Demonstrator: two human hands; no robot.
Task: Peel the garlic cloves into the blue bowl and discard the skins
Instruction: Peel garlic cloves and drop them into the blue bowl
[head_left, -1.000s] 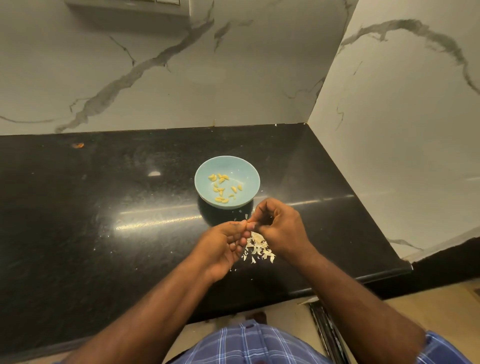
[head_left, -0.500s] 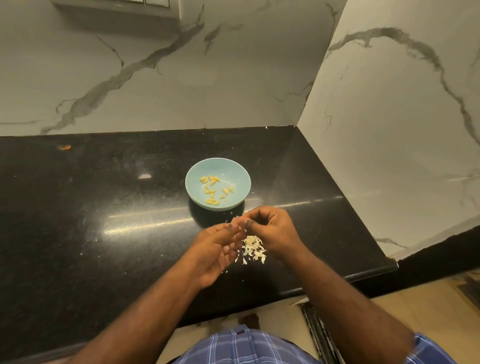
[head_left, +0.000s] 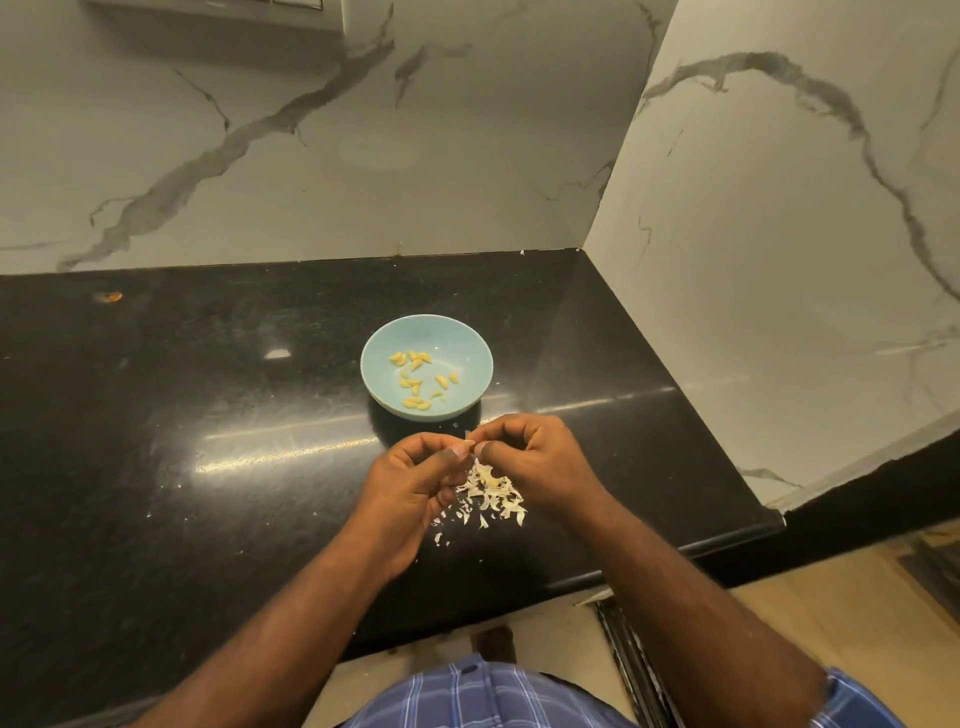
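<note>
Both the left hand (head_left: 415, 483) and right hand (head_left: 530, 460) have fingers pinched together on a garlic clove (head_left: 470, 443). The person should probably strip the skin over the skin pile (head_left: 488, 493), then drop the clove into the blue bowl (head_left: 470, 345).

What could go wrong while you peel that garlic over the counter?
The clove is tiny and pinched between the fingers of the left hand and right hand, so it might slip and drop among the skins instead of the bowl. The skins lie loose on the black counter, near its front edge, so a sweep of an arm could scatter them onto the floor.
</note>
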